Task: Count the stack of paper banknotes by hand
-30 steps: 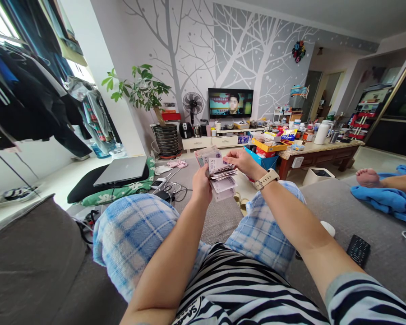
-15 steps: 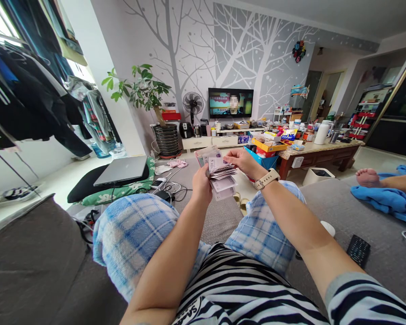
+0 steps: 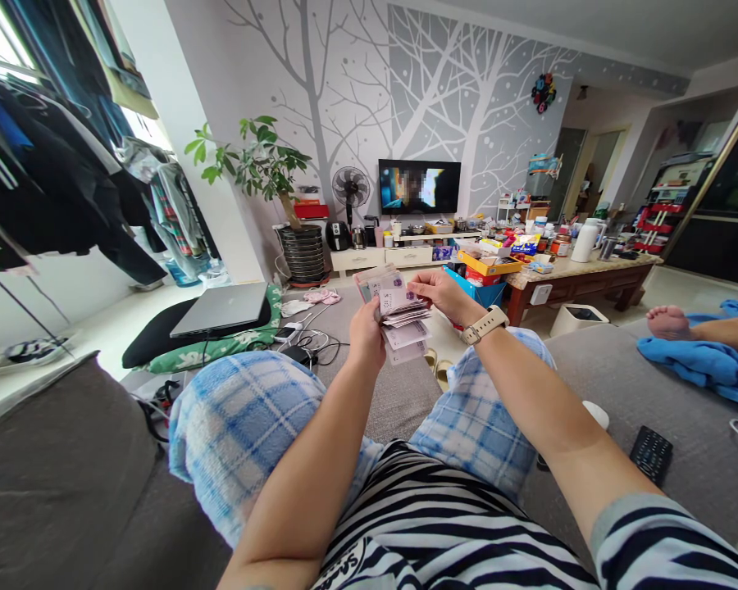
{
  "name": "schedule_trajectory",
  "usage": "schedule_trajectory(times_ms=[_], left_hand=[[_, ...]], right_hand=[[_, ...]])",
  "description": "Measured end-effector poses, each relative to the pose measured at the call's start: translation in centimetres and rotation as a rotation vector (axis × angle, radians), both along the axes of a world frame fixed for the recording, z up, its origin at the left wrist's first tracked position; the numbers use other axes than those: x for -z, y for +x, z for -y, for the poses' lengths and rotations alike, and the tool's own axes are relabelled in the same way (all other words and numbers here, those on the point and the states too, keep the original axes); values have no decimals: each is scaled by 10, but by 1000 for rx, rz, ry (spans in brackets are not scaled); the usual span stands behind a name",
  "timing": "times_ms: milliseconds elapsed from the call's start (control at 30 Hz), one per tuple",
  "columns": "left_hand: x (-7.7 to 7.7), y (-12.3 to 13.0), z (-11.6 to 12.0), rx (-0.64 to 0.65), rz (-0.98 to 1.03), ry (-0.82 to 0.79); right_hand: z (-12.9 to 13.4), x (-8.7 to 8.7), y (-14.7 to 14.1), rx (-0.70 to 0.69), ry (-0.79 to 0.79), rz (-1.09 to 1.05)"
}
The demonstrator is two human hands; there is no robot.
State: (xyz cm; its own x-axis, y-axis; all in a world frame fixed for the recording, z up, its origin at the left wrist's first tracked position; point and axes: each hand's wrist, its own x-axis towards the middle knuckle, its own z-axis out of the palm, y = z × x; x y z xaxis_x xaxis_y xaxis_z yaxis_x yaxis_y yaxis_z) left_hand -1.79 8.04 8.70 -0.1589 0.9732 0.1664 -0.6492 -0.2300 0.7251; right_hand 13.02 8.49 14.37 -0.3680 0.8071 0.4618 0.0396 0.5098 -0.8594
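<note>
A fanned bundle of banknotes (image 3: 396,301), whitish with purple print, is held up above my lap between my knees. My left hand (image 3: 367,336) is closed around its left side, thumb over the front. Below the top notes, several others hang fanned downward. My right hand (image 3: 434,292), with a beige-strapped watch (image 3: 485,325) on the wrist, pinches the upper right edge of a banknote with its thumb and fingers. The fingertips partly cover that edge.
A grey laptop (image 3: 221,310) lies on a dark cushion at left, near tangled cables (image 3: 320,344). To the right are a remote control (image 3: 652,456) and another person's bare foot (image 3: 670,322). A crowded coffee table (image 3: 575,273) stands ahead, with a waste bin (image 3: 578,320) beside it.
The banknote under my right fingers now shows more of its printed face. Both hands have stayed almost in place. The television picture has changed.
</note>
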Motion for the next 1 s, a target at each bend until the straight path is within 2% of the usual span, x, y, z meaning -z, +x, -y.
schedule_trajectory(times_ms=[200, 400, 633, 1000], left_hand=[[-5, 1, 9, -29, -19, -5], [-6, 2, 9, 26, -50, -19], [-7, 3, 13, 22, -56, -25], [3, 0, -3, -17, 1, 15]], right_hand=[[-5, 3, 2, -22, 10, 45], [-13, 9, 1, 107, 16, 62], [-13, 9, 1, 156, 77, 109], [-5, 3, 0, 65, 25, 19]])
